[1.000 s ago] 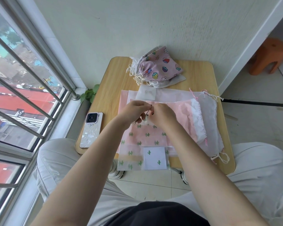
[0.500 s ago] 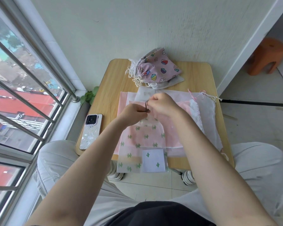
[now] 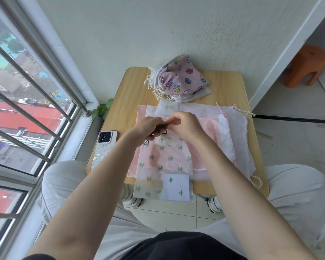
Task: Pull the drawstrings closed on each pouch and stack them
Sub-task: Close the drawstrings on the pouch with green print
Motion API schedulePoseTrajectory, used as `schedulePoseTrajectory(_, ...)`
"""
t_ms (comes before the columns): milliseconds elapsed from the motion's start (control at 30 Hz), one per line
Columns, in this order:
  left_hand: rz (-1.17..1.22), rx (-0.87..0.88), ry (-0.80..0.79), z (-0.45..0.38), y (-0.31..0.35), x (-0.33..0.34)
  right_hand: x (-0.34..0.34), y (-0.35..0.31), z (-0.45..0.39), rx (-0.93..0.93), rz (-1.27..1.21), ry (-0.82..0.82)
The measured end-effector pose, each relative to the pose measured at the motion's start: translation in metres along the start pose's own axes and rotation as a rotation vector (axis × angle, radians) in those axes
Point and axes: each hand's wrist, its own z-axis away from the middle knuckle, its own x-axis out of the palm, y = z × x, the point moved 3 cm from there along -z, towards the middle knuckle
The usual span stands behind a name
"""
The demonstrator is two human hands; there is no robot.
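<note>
While both hands meet at frame center, we log the head view line by line.

Left hand: left hand (image 3: 150,126) sits center frame, fingers curled round a dark drawstring (image 3: 162,128) at the top of the cactus pouch (image 3: 165,162); we read it as grasping the cord.
Right hand: right hand (image 3: 184,124) just right of it and touching it, fingertips pinching the same cord at the pouch mouth; clenched on it, as far as we can see.
Cactus pouch: translucent with a green cactus print, lower center, top edge bunched under the hands, bottom end hanging over the near table edge. A white cactus card (image 3: 176,186) shows inside its lower right corner.
Flat pouches: pink pouch (image 3: 206,132) and white pouches (image 3: 238,132) lie layered under the cactus pouch, spread toward right of center; loose white cord ends (image 3: 256,182) trail off at the lower right.
Closed stack: strawberry-print pouch (image 3: 182,79) lies on other cinched pouches at upper center, by the table's far edge, cords bunched on its left.
Table: small wooden table (image 3: 128,98), center frame, against the wall.
Phone: phone (image 3: 104,147) lies face down at the table's left edge, left of the hands.
Window: barred window (image 3: 26,109) fills the left side of the frame.
Plant: green leaves (image 3: 102,109) show between window sill and table.
Stool: orange stool (image 3: 306,66) at upper right on the floor.
Legs: we see pale trousers (image 3: 296,196) along the lower frame.
</note>
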Motion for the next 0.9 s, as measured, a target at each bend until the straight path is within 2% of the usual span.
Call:
schedulePoseTrajectory(200,-0.071,0.059,0.008,0.002,-0.001,-0.002,-0.015,0.005,-0.002,0.043,0.16,-0.085)
schedulePoseTrajectory(300,-0.091,0.137,0.032,0.002,-0.001,-0.001,-0.02,0.006,0.0,0.084,0.099,-0.141)
schedulePoseTrajectory(433,-0.164,0.227,0.076,0.003,0.004,0.005,-0.014,-0.003,0.005,0.074,-0.107,-0.149)
schedulePoseTrajectory(567,-0.188,0.223,0.16,0.001,0.006,0.004,-0.009,-0.004,0.006,0.019,-0.013,-0.078)
schedulePoseTrajectory(700,-0.104,0.201,0.264,0.002,0.003,0.0,-0.008,-0.008,0.004,0.003,0.093,0.018)
schedulePoseTrajectory(800,-0.045,0.163,0.228,0.004,0.003,0.0,-0.007,-0.008,0.004,-0.032,0.164,0.058)
schedulePoseTrajectory(900,-0.081,0.133,0.158,0.008,0.007,0.0,-0.007,-0.006,0.006,-0.04,0.202,0.055)
